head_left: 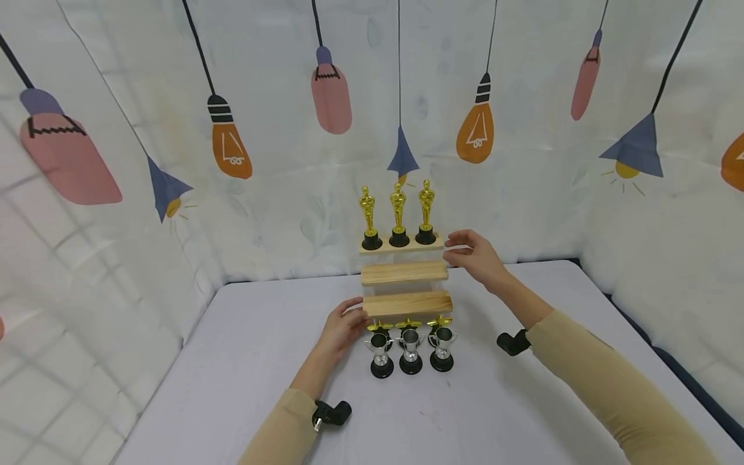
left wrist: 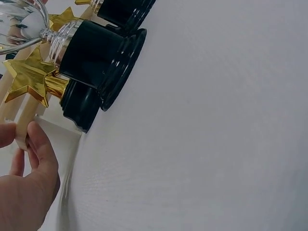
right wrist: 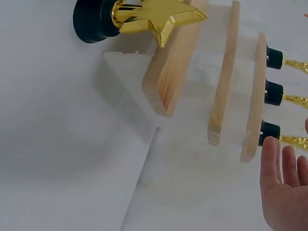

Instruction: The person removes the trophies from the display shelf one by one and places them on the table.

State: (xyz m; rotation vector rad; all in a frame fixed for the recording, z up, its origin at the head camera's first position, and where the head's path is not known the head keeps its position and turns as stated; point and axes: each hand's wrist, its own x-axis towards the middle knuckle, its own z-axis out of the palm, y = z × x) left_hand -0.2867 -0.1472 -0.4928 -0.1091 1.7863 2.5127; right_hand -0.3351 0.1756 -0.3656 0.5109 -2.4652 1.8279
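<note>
A three-tier display shelf with wooden boards (head_left: 407,303) and clear side panels stands on the table. My left hand (head_left: 343,328) pinches the left end of the lowest board; the left wrist view shows that board end between thumb and fingers (left wrist: 42,144). By the right end of the top board (right wrist: 255,106), my right hand (head_left: 478,258) has its fingers extended, near the base of the rightmost gold statuette trophy (head_left: 426,206). Two more gold statuettes (head_left: 398,210) stand beside it. Silver cup trophies (head_left: 410,349) and gold star trophies (left wrist: 30,77) line up in front of the shelf.
The white-covered table (head_left: 256,361) reaches back to a fabric backdrop (head_left: 273,213) printed with hanging lamps. Its middle board (head_left: 403,272) and lowest board carry nothing on top. A wrist camera (head_left: 332,413) sits on the left forearm.
</note>
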